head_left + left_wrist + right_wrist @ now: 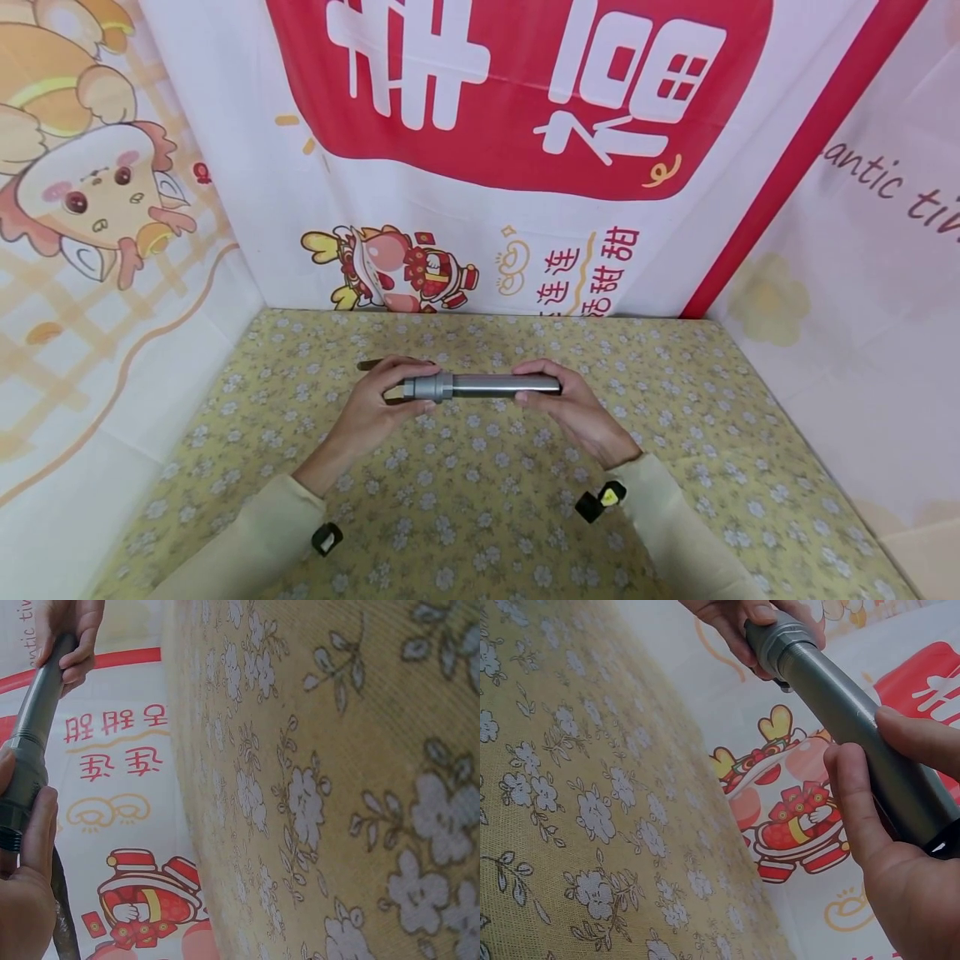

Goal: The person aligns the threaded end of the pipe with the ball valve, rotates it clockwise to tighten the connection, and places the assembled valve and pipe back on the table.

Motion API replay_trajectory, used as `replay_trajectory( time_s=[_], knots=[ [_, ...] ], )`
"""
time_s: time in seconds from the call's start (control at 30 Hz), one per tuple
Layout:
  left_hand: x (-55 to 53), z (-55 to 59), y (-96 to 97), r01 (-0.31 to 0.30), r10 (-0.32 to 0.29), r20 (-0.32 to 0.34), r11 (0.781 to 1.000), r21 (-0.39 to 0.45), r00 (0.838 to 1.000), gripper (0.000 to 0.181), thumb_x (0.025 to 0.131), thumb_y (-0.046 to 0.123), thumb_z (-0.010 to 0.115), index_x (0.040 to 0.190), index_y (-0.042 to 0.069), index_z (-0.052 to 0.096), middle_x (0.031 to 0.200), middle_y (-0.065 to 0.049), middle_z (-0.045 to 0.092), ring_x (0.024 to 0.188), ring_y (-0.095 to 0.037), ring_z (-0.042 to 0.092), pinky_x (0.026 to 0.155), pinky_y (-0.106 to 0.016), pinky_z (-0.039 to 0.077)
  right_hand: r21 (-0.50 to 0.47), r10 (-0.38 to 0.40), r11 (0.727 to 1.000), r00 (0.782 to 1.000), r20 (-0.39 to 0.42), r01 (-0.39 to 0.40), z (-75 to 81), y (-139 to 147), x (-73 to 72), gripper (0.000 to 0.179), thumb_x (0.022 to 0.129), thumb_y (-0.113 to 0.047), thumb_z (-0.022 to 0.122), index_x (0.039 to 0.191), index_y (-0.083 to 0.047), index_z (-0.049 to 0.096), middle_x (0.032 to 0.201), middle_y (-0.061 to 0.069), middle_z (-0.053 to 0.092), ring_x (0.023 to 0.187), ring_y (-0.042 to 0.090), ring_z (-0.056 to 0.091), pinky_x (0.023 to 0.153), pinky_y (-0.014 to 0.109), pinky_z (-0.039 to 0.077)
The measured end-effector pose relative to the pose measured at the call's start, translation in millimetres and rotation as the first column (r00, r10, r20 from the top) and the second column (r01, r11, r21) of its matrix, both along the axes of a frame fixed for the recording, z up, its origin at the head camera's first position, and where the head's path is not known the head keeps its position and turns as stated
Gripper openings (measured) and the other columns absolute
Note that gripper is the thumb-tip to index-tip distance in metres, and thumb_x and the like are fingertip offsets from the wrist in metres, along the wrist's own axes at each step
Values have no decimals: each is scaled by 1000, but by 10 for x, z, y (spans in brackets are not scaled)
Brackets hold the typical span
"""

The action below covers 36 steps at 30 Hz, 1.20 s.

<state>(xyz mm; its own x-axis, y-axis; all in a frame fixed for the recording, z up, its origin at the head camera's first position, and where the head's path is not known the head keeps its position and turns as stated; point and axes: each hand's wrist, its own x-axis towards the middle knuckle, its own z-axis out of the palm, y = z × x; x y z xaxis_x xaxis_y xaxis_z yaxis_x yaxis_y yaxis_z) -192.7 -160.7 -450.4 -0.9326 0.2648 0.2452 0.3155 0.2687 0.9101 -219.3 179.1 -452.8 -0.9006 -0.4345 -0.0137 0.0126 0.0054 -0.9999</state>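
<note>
A grey metal tube [483,386] is held level above the table. At its left end sits a wider ribbed pipe fitting [429,387]. My left hand [386,393] grips this fitting between thumb and fingers. Threads show on the fitting's outer end and beside its joint with the tube in the left wrist view. My right hand [562,404] holds the tube near its other end, the thumb on one side and fingers on the other. A dark strip [64,907] lies behind the left hand, partly hidden; its kind cannot be made out.
A yellow floral cloth [465,517] covers the table. Printed white curtains hang behind [247,167] and along both sides. Each sleeve carries a small black device near the wrist.
</note>
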Motion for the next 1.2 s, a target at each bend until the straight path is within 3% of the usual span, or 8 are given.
replay_trajectory(
  time_s=[0.17, 0.27, 0.47, 0.63, 0.8, 0.93, 1.1, 1.2],
  knots=[
    [5, 6, 2, -3, 3, -12, 1000, -4, 1000, 43, 95, 19, 87, 137, 24, 77, 146, -6, 59, 127, -33, 62, 99, -36, 66, -8, -6, 1000, 1000, 10, 6, 9, -7, 4, 45, 102, -21, 81, 142, -9, 66, 149, 17, 54, 131, 33, 63, 120, 67, 47],
    [6, 4, 5, 1, -1, -26, 1000, -3, 1000, 43, 96, 18, 87, 137, 23, 77, 146, -7, 59, 127, -33, 62, 99, -36, 66, -26, -10, 1000, 1000, 24, 11, 9, -14, 2, 43, 102, -21, 80, 141, -8, 66, 149, 18, 54, 129, 32, 64, 122, 71, 43],
    [7, -3, 11, 8, -8, -48, 1000, -1, 999, 43, 96, 15, 86, 137, 21, 77, 145, -8, 60, 125, -32, 63, 99, -34, 66, -64, 16, 998, 1000, 19, -15, 18, -34, 4, 52, 105, -19, 77, 149, 1, 57, 154, 22, 50, 129, 28, 64, 119, 56, 54],
    [2, 2, 11, 12, -12, -46, 1000, -1, 999, 43, 96, 16, 87, 137, 21, 77, 145, -8, 60, 125, -32, 62, 98, -34, 66, -80, 41, 996, 999, 1, -41, 18, -26, -5, 54, 104, -8, 75, 152, -1, 53, 157, 20, 47, 130, 28, 63, 110, 42, 60],
    [0, 12, 1, 9, -9, -28, 1000, 1, 1000, 44, 96, 16, 87, 138, 22, 77, 146, -7, 60, 126, -32, 62, 99, -35, 66, -70, 37, 997, 999, 5, -37, 26, -25, -14, 50, 101, 2, 74, 146, -3, 54, 154, 19, 49, 131, 29, 62, 108, 43, 61],
    [-3, 8, -4, 9, -9, -21, 1000, -1, 1000, 44, 96, 17, 87, 138, 22, 77, 146, -7, 59, 127, -33, 62, 100, -36, 66, -49, 27, 998, 1000, 8, -27, 29, -26, -9, 44, 100, -1, 78, 139, -3, 57, 152, 17, 50, 132, 29, 61, 106, 40, 61],
    [4, 4, -4, 2, -2, -12, 1000, -1, 1000, 43, 96, 17, 87, 137, 23, 77, 146, -5, 60, 127, -32, 62, 101, -38, 66, -19, 23, 1000, 1000, -1, -23, 28, -23, 2, 46, 98, -8, 82, 139, -4, 60, 147, 15, 52, 131, 30, 61, 112, 52, 58],
    [10, 6, -3, -2, 2, -11, 1000, -4, 1000, 43, 96, 17, 87, 137, 23, 77, 146, -5, 60, 126, -32, 62, 101, -39, 66, -13, 21, 1000, 1000, -8, -21, 26, -18, 4, 48, 98, -8, 82, 141, -3, 60, 145, 15, 53, 129, 29, 62, 111, 52, 59]
  ],
)
